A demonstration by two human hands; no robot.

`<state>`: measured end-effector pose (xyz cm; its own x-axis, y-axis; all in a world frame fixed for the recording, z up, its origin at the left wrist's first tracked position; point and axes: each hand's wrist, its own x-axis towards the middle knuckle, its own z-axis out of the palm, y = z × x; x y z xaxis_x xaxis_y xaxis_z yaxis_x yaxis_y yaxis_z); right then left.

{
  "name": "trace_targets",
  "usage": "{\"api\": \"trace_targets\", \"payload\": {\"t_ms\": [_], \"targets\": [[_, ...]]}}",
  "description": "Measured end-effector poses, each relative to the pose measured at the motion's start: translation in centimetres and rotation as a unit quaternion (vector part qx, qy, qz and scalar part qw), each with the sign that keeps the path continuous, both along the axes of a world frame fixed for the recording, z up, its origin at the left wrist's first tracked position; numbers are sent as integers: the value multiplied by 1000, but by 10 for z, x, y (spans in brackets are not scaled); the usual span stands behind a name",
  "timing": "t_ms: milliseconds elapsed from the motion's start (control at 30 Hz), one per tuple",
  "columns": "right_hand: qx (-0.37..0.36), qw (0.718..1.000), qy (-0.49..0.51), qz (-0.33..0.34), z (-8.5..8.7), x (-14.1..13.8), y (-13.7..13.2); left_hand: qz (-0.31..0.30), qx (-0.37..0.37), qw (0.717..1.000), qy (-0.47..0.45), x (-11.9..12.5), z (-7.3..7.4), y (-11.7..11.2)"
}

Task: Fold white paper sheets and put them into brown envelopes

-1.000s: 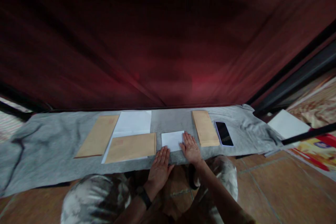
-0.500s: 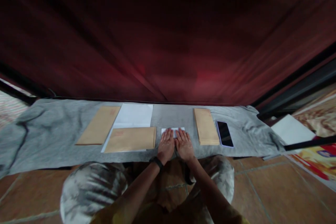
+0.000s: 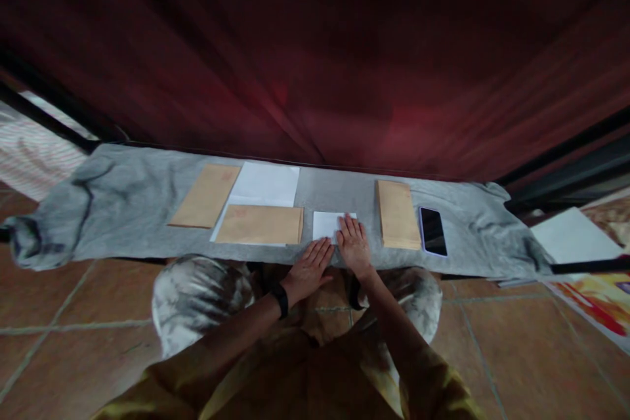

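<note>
A small folded white sheet of paper (image 3: 325,224) lies flat on the grey cloth in front of me. My right hand (image 3: 353,243) rests on its right part with the fingers stretched out. At the near edge of the sheet is my left hand (image 3: 310,268), fingers straight and their tips by the lower left border. Neither hand grips anything. Just left of the sheet, a brown envelope (image 3: 260,224) lies across larger white paper (image 3: 266,184). To the right lies a stack of brown envelopes (image 3: 398,213).
Another brown envelope (image 3: 207,197) lies at the left. A phone (image 3: 433,231) with a pale purple case is on the right. The grey cloth (image 3: 128,210) covers a narrow bench against a dark red curtain (image 3: 315,65). A white sheet (image 3: 575,235) sits at far right.
My left hand has drawn back toward me, off most of the folded paper. The right hand stays on it. The view has tilted and shifted, so the bench appears higher.
</note>
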<state>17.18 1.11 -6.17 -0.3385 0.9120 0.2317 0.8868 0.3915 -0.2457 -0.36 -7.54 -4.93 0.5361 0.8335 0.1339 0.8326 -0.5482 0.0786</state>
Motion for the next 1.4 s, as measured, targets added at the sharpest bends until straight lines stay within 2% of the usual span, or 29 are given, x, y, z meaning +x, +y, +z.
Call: {"api": "trace_targets", "payload": {"t_ms": [300, 467, 600, 667, 833, 967, 1167, 1300, 1400], "targets": [[16, 1000, -5, -1, -3, 11, -3, -24, -28, 999, 37, -6, 6, 4], [24, 999, 5, -33, -5, 23, -13, -29, -15, 999, 28, -10, 5, 3], [38, 998, 7, -58, 0, 21, -19, -28, -12, 999, 11, -11, 1, 3], [43, 998, 7, -42, 4, 15, -21, -27, -10, 1000, 3, -11, -1, 4], [15, 997, -8, 73, 8, 0, -29, -28, -7, 1000, -13, -12, -2, 6], [14, 998, -13, 64, 4, 13, -36, -22, 0, 999, -25, -14, -2, 5], [29, 998, -20, 57, 0, 39, -42, 24, 7, 999, -33, -18, -5, -3], [29, 998, -9, 48, 2, 38, -43, 45, 10, 999, -28, -18, -5, -7], [17, 999, 7, 34, 10, 28, -38, 47, 8, 999, -20, -17, -4, -7]]}}
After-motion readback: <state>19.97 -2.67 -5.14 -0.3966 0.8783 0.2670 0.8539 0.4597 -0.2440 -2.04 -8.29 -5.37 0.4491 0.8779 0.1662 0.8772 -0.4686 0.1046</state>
